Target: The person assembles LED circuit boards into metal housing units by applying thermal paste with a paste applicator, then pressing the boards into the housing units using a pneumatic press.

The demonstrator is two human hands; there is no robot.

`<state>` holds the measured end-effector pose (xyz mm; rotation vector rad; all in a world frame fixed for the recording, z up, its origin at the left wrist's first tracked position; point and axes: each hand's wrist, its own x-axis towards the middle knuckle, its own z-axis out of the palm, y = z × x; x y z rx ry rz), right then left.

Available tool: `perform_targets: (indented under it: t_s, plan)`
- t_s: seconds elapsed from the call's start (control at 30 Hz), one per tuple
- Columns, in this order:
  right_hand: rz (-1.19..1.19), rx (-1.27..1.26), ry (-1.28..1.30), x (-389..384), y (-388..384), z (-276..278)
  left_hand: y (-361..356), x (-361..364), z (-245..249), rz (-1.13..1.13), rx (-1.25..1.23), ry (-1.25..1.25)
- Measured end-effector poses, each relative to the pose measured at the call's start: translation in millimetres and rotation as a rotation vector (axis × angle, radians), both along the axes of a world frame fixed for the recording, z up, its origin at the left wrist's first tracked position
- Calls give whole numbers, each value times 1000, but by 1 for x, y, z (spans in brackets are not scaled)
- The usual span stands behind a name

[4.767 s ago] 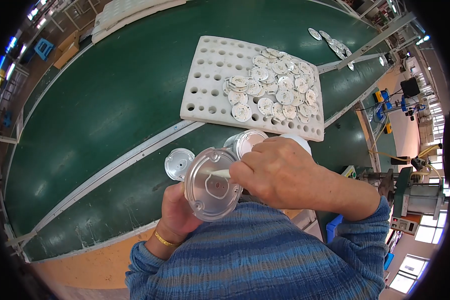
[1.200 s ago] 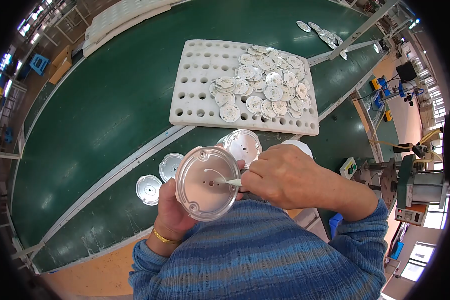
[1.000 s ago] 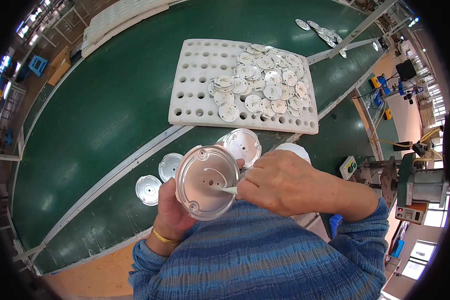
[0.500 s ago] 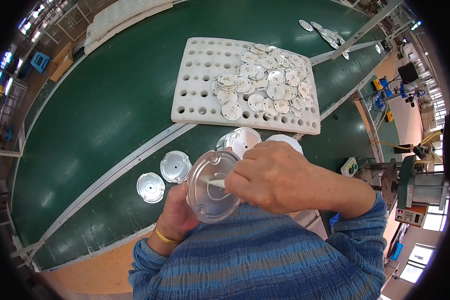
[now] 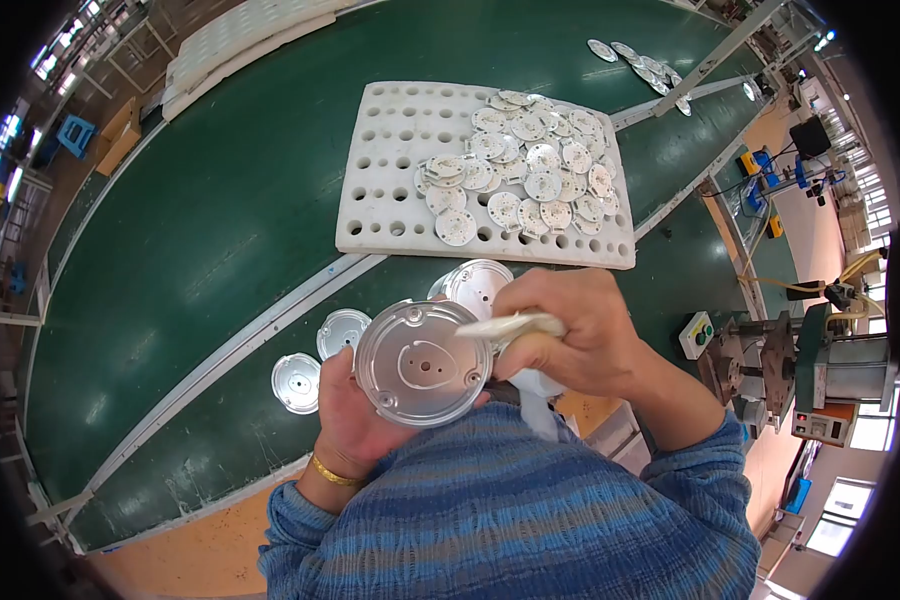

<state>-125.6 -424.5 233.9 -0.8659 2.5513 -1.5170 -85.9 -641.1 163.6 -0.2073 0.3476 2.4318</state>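
My left hand [image 5: 348, 425] grips a round silvery metal housing [image 5: 410, 392] by its rim, its flat face turned up. A curved pale line of paste runs around the small centre holes on that face. In my right hand [image 5: 585, 335] is a soft white squeeze bag [image 5: 515, 326], its narrow end pointing left over the housing's right edge. A loose whitish part of the bag hangs below the fingers. Just beyond the housing stands another metal housing [image 5: 480, 285]. Two more round metal pieces, a nearer one [image 5: 296, 383] and a farther one [image 5: 343, 325], lie to the left.
A white foam tray [image 5: 375, 190] with rows of holes carries many thin round circuit boards [image 5: 543, 186]. More discs [image 5: 650, 72] lie far right on the green table [image 5: 200, 200]. A metal rail [image 5: 240, 345] crosses it. A machine [image 5: 770, 365] stands at the right.
My right hand has turned and lifted the bag's tip off the housing's face, drawing it to the right. The housing has shifted slightly up and left, now showing the paste line more fully.
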Motion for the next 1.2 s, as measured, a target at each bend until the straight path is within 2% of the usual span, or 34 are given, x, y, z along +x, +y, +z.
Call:
perform_targets:
  t_s: [0.1,0.2,0.33,0.37,0.5,0.67,0.77,0.93,1.0,1.1,1.2]
  plan:
    - [-189,-235,-174,7,8,-3,-3,-2,-11,-12,68,-131]
    - [-282,-428,-230,13,25,-19,-26,-1,-32,-23,-11,-6]
    - [-389,-633,-228,21,47,-43,-83,20,-71,327,-101,-216]
    - [-371,-602,-215,21,51,-44,-100,28,-85,427,-164,-253]
    - [-359,-755,-224,23,50,-44,-169,61,-119,729,-359,-328]
    - [-252,-788,-216,23,47,-50,-218,94,-142,883,-546,-412]
    - [-267,-766,-227,25,41,-49,-237,106,-160,914,-641,-463]
    - [-375,-723,-209,31,38,-42,-262,119,-187,803,-589,-390]
    - [-356,-760,-194,33,40,-40,-263,114,-186,961,-916,-748]
    - [-331,-829,-187,35,45,-41,-247,109,-176,932,-1854,-588]
    - [-318,-892,-205,36,53,-46,-201,79,-151,927,-1709,-271]
